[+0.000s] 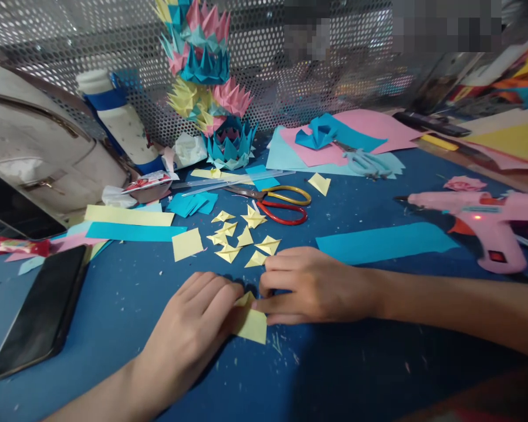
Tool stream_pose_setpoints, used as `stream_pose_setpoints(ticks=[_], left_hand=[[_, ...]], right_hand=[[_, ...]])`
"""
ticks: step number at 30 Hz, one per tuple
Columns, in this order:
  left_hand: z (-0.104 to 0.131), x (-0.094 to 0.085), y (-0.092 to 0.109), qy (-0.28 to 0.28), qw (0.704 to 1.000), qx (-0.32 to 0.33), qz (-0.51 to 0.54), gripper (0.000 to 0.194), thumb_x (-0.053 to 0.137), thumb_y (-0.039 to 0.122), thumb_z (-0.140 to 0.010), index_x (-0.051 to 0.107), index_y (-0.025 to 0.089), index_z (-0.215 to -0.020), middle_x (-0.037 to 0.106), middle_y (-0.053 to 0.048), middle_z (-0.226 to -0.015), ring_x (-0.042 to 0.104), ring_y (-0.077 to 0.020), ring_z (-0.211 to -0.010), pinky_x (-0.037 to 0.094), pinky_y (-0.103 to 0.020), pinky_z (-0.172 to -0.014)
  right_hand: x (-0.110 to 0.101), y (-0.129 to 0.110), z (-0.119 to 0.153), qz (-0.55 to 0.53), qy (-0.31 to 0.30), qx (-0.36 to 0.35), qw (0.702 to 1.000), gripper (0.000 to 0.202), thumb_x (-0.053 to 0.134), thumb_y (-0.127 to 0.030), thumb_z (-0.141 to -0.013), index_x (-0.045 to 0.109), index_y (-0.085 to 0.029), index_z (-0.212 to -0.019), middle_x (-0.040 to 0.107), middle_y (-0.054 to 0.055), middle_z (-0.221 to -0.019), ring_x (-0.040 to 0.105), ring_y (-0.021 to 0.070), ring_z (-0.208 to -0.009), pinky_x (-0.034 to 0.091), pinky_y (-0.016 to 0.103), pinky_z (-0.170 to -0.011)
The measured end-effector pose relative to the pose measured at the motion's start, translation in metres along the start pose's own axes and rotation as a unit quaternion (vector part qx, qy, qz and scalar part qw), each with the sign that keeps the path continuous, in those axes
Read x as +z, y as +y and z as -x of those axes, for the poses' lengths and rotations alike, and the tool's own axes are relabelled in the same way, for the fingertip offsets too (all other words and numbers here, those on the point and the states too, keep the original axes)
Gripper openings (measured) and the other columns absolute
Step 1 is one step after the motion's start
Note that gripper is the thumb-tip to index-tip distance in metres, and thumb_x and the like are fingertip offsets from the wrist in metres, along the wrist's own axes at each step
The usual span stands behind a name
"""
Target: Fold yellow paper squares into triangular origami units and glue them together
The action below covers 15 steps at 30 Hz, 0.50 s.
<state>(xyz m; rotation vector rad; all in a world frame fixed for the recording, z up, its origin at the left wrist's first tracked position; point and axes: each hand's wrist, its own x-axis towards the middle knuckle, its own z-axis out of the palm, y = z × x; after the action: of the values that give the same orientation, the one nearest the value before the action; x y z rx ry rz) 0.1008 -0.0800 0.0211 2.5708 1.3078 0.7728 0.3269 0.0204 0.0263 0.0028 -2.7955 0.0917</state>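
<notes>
Between my hands lies a small yellow paper square (253, 327), its far corner folded to a point. My left hand (193, 319) has its fingers curled over the paper's left side, the fingertips partly hidden. From the right, my right hand (312, 285) pinches the folded edge with bent fingers. Just beyond them is a cluster of several small folded yellow paper pieces (227, 252). A flat yellow paper square (187, 244) sits to the left of that cluster.
Red-and-yellow-handled scissors (286, 212) lie behind the folded pieces. A pink glue gun (488, 225) is at right, beyond a blue paper strip (382, 241). Two phones (39, 310) are at left, near a bag (39, 140). A tall paper ornament (231, 143) stands at the back.
</notes>
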Motion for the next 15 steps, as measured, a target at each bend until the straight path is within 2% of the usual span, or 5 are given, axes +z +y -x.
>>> stream_pose_setpoints(ticks=[2,6,10,15], left_hand=[[-0.0025,0.0028,-0.0005,0.006,1.0,-0.017,0.001,0.019,0.046,0.018,-0.104,0.062,0.016,-0.093,0.061,-0.003,-0.082,0.054,-0.0161,-0.072,0.044,-0.03,-0.065],[-0.003,0.0051,-0.0023,0.019,1.0,0.004,0.008,0.022,0.047,0.013,-0.102,0.064,0.016,-0.088,0.059,-0.002,-0.08,0.049,-0.0152,-0.07,0.038,-0.03,-0.065],[-0.0007,0.0036,-0.0053,0.012,0.999,0.033,-0.006,0.024,0.045,0.013,-0.103,0.066,0.015,-0.09,0.057,-0.002,-0.078,0.047,-0.0156,-0.07,0.035,-0.031,-0.065],[0.0011,0.0015,-0.0062,-0.006,0.998,0.057,-0.013,0.024,0.043,0.013,-0.104,0.067,0.014,-0.097,0.062,-0.005,-0.083,0.051,-0.0176,-0.073,0.036,-0.032,-0.065]], right_hand=[[-0.0003,-0.0006,0.0006,0.008,0.005,0.008,1.0,0.025,0.051,-0.037,-0.103,0.07,-0.021,-0.099,0.063,0.002,-0.089,0.047,0.0157,-0.077,0.033,0.03,-0.069],[-0.0004,-0.0005,0.0024,0.01,0.009,0.021,1.0,0.024,0.057,-0.04,-0.099,0.069,-0.02,-0.103,0.063,0.003,-0.09,0.047,0.0166,-0.078,0.034,0.03,-0.07],[0.0006,0.0002,0.0031,-0.009,0.005,0.029,1.0,0.024,0.062,-0.041,-0.096,0.069,-0.019,-0.103,0.062,0.002,-0.091,0.046,0.017,-0.078,0.033,0.031,-0.068],[0.0009,0.0014,0.0031,-0.035,0.007,0.036,0.999,0.024,0.061,-0.04,-0.097,0.07,-0.02,-0.104,0.062,0.003,-0.092,0.046,0.0181,-0.08,0.034,0.031,-0.068]])
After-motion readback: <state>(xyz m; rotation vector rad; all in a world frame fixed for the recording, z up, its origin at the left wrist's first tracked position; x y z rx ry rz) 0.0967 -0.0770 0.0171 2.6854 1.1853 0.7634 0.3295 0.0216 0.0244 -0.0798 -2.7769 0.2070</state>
